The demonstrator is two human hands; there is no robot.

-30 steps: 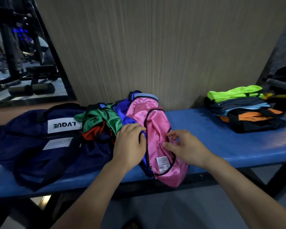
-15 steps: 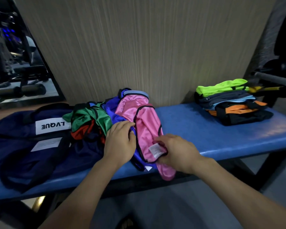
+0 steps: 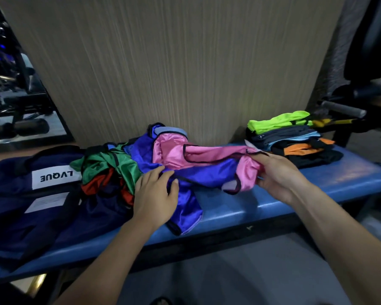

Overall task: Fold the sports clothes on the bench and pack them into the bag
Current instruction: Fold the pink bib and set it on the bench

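A pink garment (image 3: 209, 155) with black trim is stretched out to the right over the blue bench (image 3: 317, 183). My right hand (image 3: 275, 172) grips its right end. My left hand (image 3: 155, 195) lies on a shiny blue garment (image 3: 187, 205) underneath it, fingers slightly bent over the cloth. Green (image 3: 101, 164) and red (image 3: 97, 183) garments are bunched just left of that hand. A navy bag (image 3: 31, 205) with a white LVQUE label lies flat at the bench's left end.
A folded stack (image 3: 295, 139) with a neon yellow piece on top sits at the bench's right end. A wood-grain wall stands behind the bench. Gym equipment shows at far left and a padded bar (image 3: 341, 108) at right.
My right hand took hold of the pink garment's lower end and pulled it out to the right, uncovering the blue garment. My left hand stayed on the pile.
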